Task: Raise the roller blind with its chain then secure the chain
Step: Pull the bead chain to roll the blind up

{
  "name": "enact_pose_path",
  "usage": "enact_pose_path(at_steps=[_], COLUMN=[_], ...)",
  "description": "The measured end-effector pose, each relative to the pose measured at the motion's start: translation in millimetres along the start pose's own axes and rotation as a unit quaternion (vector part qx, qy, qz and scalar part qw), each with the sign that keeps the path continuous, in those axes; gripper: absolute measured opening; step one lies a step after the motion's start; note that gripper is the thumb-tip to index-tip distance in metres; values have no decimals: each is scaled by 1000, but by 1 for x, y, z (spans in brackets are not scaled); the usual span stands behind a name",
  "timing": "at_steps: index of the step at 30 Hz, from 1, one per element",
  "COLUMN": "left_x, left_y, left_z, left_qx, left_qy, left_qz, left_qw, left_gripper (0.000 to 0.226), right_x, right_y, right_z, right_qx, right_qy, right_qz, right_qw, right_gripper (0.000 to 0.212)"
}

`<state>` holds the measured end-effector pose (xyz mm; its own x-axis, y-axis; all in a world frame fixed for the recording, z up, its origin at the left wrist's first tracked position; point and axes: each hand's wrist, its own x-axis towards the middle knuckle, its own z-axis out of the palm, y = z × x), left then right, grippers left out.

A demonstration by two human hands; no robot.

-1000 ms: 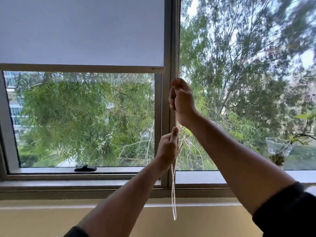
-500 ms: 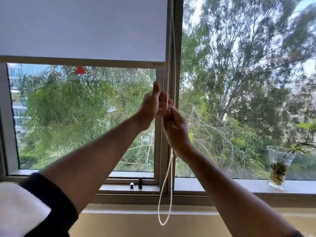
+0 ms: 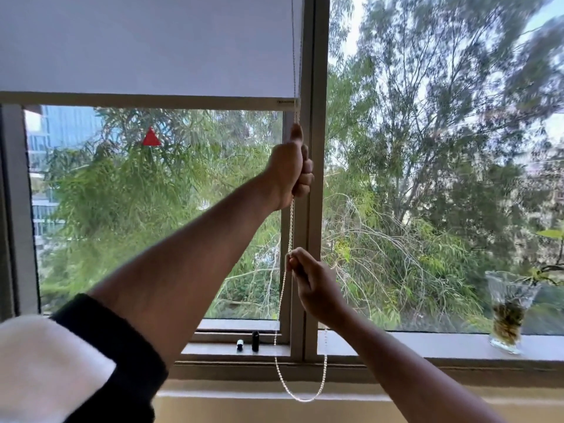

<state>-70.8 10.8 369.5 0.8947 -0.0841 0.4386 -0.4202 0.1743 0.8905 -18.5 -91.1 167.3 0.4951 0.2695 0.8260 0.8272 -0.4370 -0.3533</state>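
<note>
A white roller blind [image 3: 146, 47] covers the top of the left window pane, its grey bottom bar [image 3: 146, 102] about a quarter of the way down the view. A white bead chain [image 3: 282, 303] hangs beside the central frame post and loops below the sill. My left hand [image 3: 293, 169] is high, closed around the chain just under the bar's right end. My right hand [image 3: 314, 285] is lower, pinching the same chain between thumb and fingers.
The grey window frame post [image 3: 317, 227] stands right behind both hands. On the sill [image 3: 396, 346] sit two small dark cylinders [image 3: 255, 341] and, at the far right, a glass vase [image 3: 508, 309] with a plant. A red triangle sticker [image 3: 151, 138] is on the glass.
My left hand has risen and gripped the chain high up, while my right hand has dropped well below it along the chain. The blind's bottom bar sits slightly higher than a second ago.
</note>
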Motion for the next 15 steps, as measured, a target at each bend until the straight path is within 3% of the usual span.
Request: enact_pose_path(at_steps=[2,6,11,15], left_x=[-2,-6,-9,-18], left_y=[-9,-22,-49,-76], left_z=[2,3,-1,-12], left_qx=[4,4,26,32], left_qy=[5,23,39,45], left_qz=[10,38,63,77], left_qw=[1000,999,997,995], left_gripper=[55,55,58,57], right_x=[1,25,76,124], right_y=[6,10,-26,-70], right_z=[-12,-34,-62,-82], right_qx=[-51,-8,133,276], right_qy=[-27,-62,-45,-23], right_qz=[11,86,137,160], right_qw=[998,994,981,947], right_gripper=[17,26,38,38])
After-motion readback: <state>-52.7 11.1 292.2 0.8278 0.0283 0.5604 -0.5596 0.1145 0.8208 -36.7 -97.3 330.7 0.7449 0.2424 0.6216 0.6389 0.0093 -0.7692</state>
